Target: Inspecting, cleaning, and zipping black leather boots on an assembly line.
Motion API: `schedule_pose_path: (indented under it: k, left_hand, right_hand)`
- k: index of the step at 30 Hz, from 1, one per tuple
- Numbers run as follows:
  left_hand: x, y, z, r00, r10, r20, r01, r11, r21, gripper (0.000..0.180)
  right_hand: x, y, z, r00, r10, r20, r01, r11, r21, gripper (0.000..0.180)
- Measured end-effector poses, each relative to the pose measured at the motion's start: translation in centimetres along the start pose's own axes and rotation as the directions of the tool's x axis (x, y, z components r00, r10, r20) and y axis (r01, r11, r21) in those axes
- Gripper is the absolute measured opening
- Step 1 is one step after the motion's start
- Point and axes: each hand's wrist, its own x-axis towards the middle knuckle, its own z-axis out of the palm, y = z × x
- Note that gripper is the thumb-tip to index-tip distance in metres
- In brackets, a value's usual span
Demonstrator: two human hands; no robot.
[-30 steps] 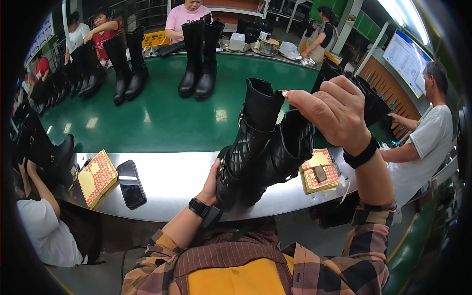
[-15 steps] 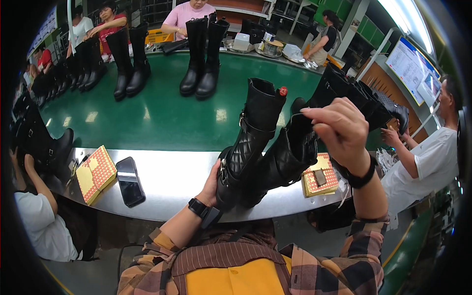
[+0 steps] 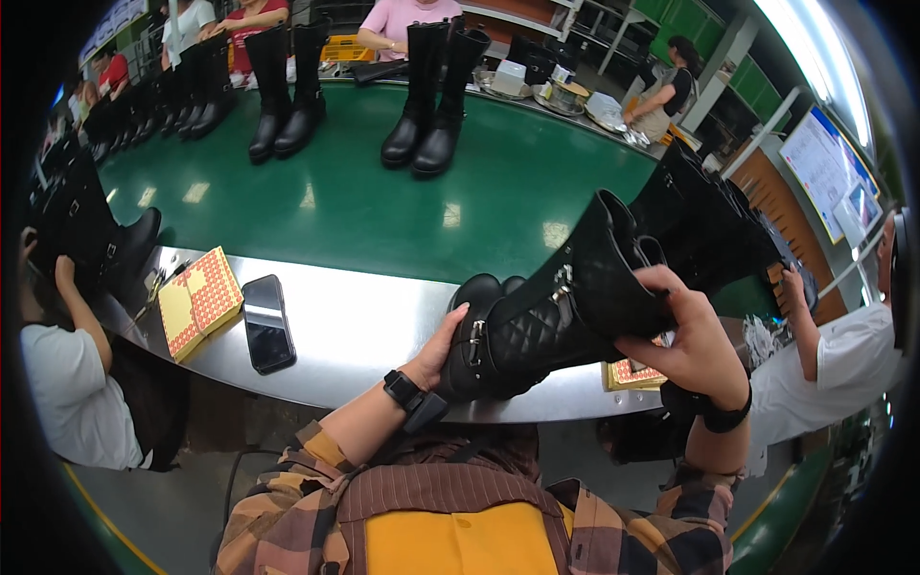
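Observation:
A black quilted boot [image 3: 537,331] with buckled straps lies tilted over the metal table edge, its toe to the left and its shaft rising to the right. Another boot [image 3: 514,285] shows only a bit of its toe behind it. My left hand [image 3: 441,350] grips the boot's foot near the ankle buckle, the thumb on top. The shaft's top opening is pinched between the thumb and fingers of my right hand [image 3: 698,343]. The second boot's shaft is mostly hidden.
Left on the metal edge [image 3: 369,321] lie a phone [image 3: 268,324] and a patterned card stack [image 3: 199,305]; another stack [image 3: 628,375] is partly covered by my right hand. Black boot pairs [image 3: 436,96] stand on the green belt [image 3: 355,211]. Co-workers [image 3: 72,383] flank me.
The boots have gone from nearly upright to leaning right. My right hand has come down from the air onto the shaft's top. The red tag on the boot top is now out of sight.

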Motion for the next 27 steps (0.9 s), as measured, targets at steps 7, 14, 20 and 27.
schedule_pose_path:
  k: [7,14,20,27]
  left_hand:
    - [0.8,-1.0,-1.1,0.996,0.090,-0.008,-0.090,0.993,-0.075,0.060]
    - [0.5,0.0,-2.9,0.970,0.099,-0.222,-0.126,0.986,-0.112,0.071]
    - [0.5,0.2,-2.7,0.967,0.052,-0.250,-0.069,0.996,-0.061,0.047]
    - [0.4,0.4,-2.1,0.960,-0.005,-0.279,-0.019,0.996,-0.085,0.037]
  right_hand:
    - [2.8,0.6,0.9,0.975,0.076,-0.207,-0.084,0.996,-0.028,0.051]
    - [15.7,9.7,-3.0,0.925,-0.054,-0.375,0.109,0.986,0.126,0.037]
    - [28.6,20.0,-4.2,0.847,-0.257,-0.465,0.105,0.939,-0.328,0.057]
    - [38.6,32.6,-3.9,0.951,-0.154,-0.267,0.012,0.884,-0.466,0.091]
